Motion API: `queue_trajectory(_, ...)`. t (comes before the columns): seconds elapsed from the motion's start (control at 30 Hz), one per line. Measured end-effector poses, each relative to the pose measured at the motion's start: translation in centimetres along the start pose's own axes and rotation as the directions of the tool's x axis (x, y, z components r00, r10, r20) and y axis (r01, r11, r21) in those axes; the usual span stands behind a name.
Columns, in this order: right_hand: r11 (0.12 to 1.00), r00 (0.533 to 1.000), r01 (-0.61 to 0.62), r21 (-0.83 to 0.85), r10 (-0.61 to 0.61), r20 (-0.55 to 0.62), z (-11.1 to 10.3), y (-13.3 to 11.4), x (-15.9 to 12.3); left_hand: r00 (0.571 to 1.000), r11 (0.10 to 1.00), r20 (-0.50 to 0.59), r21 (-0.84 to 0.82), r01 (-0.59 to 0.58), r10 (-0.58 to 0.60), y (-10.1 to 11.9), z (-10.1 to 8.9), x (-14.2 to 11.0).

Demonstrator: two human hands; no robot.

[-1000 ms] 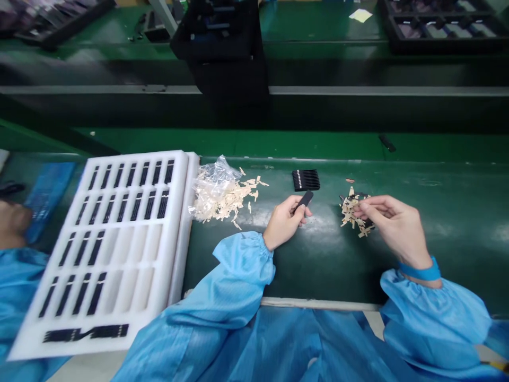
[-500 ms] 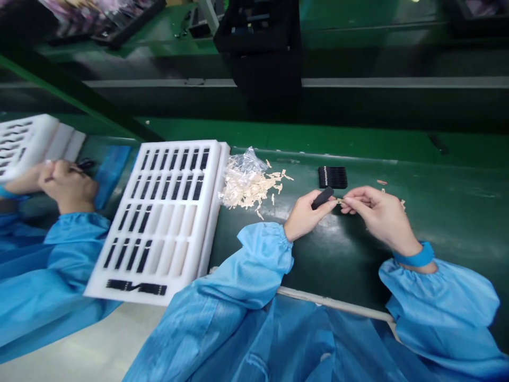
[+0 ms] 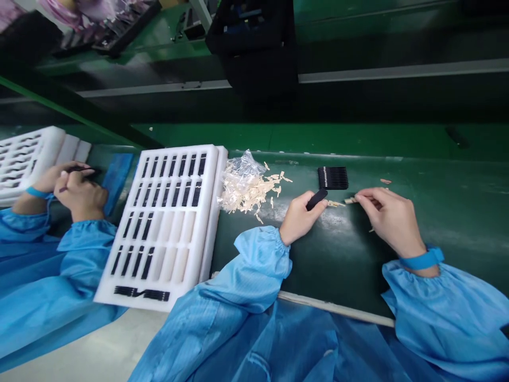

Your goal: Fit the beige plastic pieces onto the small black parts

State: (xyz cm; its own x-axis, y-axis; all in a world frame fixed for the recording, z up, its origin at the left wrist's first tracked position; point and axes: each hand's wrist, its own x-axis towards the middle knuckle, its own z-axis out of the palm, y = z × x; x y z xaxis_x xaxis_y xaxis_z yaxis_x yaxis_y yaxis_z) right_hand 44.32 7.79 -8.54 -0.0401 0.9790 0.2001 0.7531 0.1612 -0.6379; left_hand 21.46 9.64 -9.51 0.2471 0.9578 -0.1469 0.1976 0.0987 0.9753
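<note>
Above the dark green belt (image 3: 350, 254), the left hand (image 3: 299, 218) pinched a small black bar (image 3: 317, 199), while the right hand (image 3: 387, 217) pinched a tan strip (image 3: 351, 200) just beside it. Tan strips in a torn bag (image 3: 245, 185) lay near a white foam tray (image 3: 167, 223); a co-worker's hands (image 3: 75, 188) worked farther left.

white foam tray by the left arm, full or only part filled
Part filled: the white foam tray has black strips in its far rows, while several near slots on the right side show bare white.

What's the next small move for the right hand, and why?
Probably bring the small beige strip in the right hand leftward to the short black bar in the left hand; a gap separates strip and bar tip.
</note>
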Motion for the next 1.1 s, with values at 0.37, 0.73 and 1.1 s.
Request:
queue_trajectory(0.37,0.993,0.982,0.101,0.065,-0.11,0.152,0.5,-3.5,-1.0,0.998,0.98,0.055,0.195,-0.03,0.02,-0.1,-0.1,-0.1)
queue_trajectory(0.73,0.936,0.997,-0.074,0.344,0.056,0.06,3.7,-3.9,-2.0,0.993,0.986,0.025,0.116,-0.117,0.115,-0.2,-0.1,-0.2)
queue_trajectory(1.1,0.963,0.992,0.121,0.242,-0.11,-0.059,3.9,-4.3,-2.2,0.994,0.979,0.052,0.175,-0.1,0.093,-0.2,-0.5,-0.4)
